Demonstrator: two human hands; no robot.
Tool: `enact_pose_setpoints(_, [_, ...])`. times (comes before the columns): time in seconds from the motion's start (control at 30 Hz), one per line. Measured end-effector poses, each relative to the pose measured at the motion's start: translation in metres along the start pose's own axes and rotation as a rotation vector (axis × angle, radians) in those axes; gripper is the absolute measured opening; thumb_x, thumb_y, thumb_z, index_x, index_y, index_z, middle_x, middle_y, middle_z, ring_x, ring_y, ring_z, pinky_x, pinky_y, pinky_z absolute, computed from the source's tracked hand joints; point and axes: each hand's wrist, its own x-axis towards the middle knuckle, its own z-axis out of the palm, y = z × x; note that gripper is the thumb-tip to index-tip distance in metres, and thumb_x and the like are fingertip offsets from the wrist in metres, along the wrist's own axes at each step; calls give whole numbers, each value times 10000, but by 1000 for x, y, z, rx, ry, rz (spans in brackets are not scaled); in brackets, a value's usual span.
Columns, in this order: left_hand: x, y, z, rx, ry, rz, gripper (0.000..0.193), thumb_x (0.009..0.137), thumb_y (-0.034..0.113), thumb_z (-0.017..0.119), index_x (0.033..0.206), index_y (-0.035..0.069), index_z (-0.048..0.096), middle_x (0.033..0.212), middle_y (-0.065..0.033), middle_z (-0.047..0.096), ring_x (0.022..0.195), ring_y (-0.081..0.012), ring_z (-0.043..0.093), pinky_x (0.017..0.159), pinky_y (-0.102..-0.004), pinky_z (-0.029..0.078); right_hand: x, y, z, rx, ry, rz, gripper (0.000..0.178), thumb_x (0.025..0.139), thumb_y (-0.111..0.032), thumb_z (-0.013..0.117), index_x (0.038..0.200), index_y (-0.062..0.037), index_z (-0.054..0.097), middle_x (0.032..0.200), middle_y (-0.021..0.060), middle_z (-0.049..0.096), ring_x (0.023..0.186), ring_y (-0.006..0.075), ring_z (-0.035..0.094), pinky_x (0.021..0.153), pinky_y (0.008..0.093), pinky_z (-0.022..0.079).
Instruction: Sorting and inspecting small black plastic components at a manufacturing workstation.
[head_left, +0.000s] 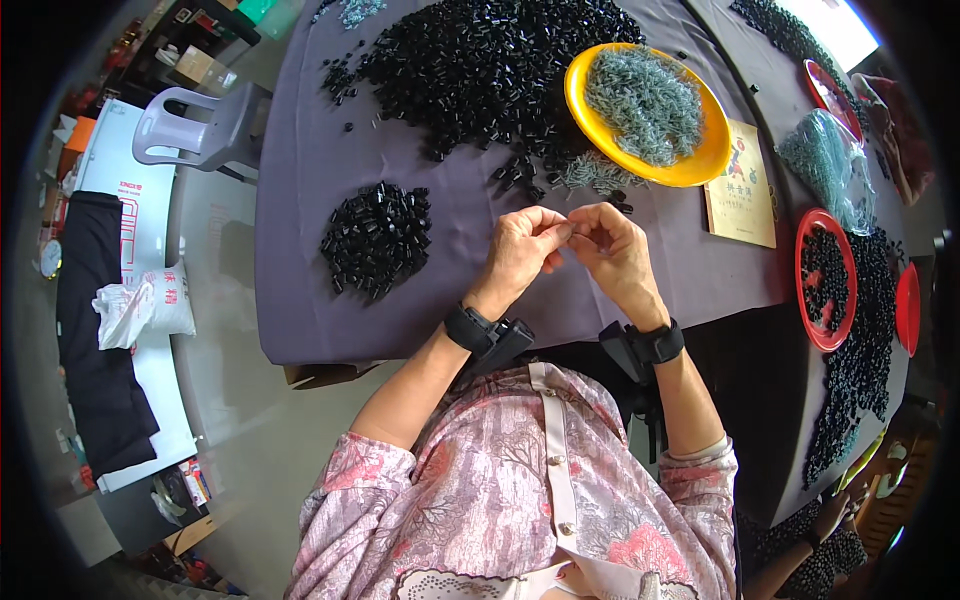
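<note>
Left hand and right hand meet at the near part of the table, fingertips almost together. Grip: both closed, thumb-to-finger pinch on one small piece. Piece shows as a thin dark sliver, mostly hidden by the fingers; exact shape can't be told.

Around it: small pile of black pieces to the left, short, glossy, tube-like, lying at all angles. Far side, a much larger black heap, same look. Far right of the hands, yellow plate heaped with clear grey pieces, thin, slender, translucent, tangled. More loose grey pieces lie on the cloth just beside the plate, next to the black ones. Tan booklet to the right, partly under the plate rim.
</note>
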Motion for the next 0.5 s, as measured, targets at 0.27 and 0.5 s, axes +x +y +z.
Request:
enact_pose_setpoints(0.27, [3, 23, -17, 260, 35, -47, 85, 841, 150, 624, 832, 68, 642, 670, 15, 618, 491, -7, 505, 406, -151, 372, -14, 4, -14, -450, 129, -290, 114, 780, 67, 543, 854, -10, 584, 741, 56, 557, 616, 143, 562, 567, 239, 436])
enact_pose_setpoints(0.5, [56, 34, -79, 454, 268, 174, 53, 784, 50, 651, 836, 51, 664, 686, 23, 616, 547, -24, 500, 479, -169, 404, -32, 14, -29, -290, 133, -212, 99, 777, 68, 534, 846, 6, 570, 785, 84, 542, 587, 168, 535, 544, 251, 430])
